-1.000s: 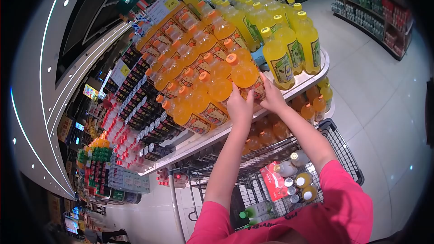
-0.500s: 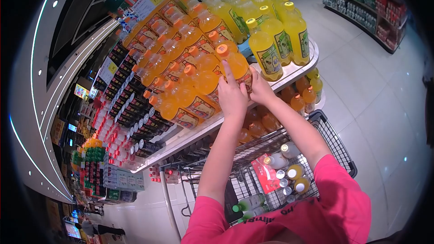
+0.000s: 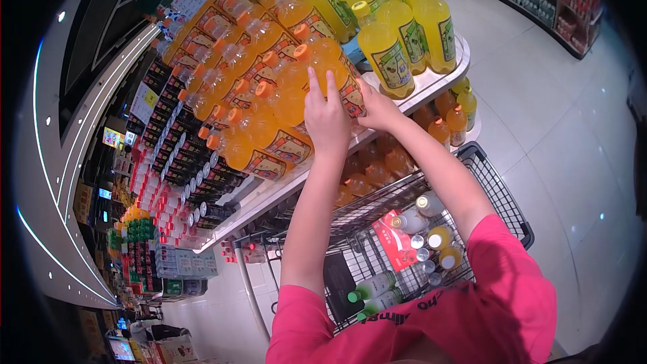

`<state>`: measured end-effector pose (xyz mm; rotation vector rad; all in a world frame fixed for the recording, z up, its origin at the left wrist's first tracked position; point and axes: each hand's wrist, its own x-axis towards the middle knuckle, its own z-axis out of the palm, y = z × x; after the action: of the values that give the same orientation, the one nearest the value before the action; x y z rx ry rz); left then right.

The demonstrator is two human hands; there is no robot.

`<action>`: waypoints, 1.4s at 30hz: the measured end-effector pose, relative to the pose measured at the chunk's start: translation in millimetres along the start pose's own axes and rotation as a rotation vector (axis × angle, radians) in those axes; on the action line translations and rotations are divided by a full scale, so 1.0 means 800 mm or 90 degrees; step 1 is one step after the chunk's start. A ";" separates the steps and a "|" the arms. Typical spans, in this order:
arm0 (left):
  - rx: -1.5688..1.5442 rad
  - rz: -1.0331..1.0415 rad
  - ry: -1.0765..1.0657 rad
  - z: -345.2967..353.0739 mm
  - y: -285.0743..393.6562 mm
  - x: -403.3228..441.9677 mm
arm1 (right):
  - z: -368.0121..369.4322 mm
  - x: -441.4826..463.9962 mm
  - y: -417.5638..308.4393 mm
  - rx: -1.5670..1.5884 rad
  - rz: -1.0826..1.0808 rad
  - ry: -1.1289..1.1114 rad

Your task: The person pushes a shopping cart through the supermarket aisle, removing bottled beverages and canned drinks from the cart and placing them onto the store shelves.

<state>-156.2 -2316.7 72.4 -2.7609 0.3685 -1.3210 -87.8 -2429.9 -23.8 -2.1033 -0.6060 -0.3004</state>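
Observation:
An orange drink bottle (image 3: 322,61) with an orange cap stands at the shelf's front edge, leaning slightly left. My left hand (image 3: 326,116) lies against its near left side, fingers spread and pointing up. On the bottle's right side, my right hand (image 3: 376,109) is wrapped round the lower part, its fingertips partly hidden behind it. Rows of similar orange bottles (image 3: 246,150) fill the shelf to the left. Yellow bottles (image 3: 384,50) with yellow caps stand just to the right.
Below my arms is a black wire shopping cart (image 3: 502,192) holding bottles, cans and a red pack (image 3: 396,239). The white shelf edge (image 3: 269,199) runs diagonally. Dark cans are stacked left of the orange bottles. Another drinks shelf (image 3: 539,0) stands at the upper right.
The bottle between my hands now leans left, closer to the orange rows. My left fingers have spread and stretched upward along it. The whole view has shifted a little.

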 end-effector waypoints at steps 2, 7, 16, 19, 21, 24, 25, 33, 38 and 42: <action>0.004 -0.003 0.000 0.008 0.005 -0.006 | -0.007 -0.001 -0.001 -0.004 0.004 -0.018; -0.072 0.012 -0.048 0.000 0.005 -0.025 | 0.017 -0.010 0.014 0.063 -0.043 0.048; -0.455 -0.346 -0.379 -0.063 0.067 -0.314 | -0.047 -0.250 0.010 0.062 -0.040 -0.223; -0.420 -0.349 -0.612 -0.049 0.096 -0.440 | -0.038 -0.333 0.037 0.098 0.042 -0.370; -0.407 -0.309 -0.866 -0.057 0.115 -0.491 | -0.034 -0.380 0.041 0.025 0.114 -0.453; -0.418 -0.185 -1.187 -0.051 0.139 -0.551 | -0.025 -0.428 0.036 -0.073 0.149 -0.542; -0.432 -0.142 -1.272 -0.048 0.148 -0.568 | -0.025 -0.435 0.030 -0.071 0.163 -0.516; -0.473 -0.325 -1.166 -0.023 0.189 -0.627 | -0.020 -0.459 0.016 -0.127 0.211 -0.488; -0.438 -0.419 -1.174 -0.027 0.159 -0.650 | -0.030 -0.479 0.007 -0.186 0.246 -0.604; -0.642 -0.783 -1.111 -0.044 0.120 -0.616 | -0.024 -0.514 0.013 -0.233 0.216 -0.617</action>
<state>-499.2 -2289.9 -294.9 -3.2683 -1.1024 2.2423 -431.9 -2577.0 -195.9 -2.5988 -0.7442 0.9178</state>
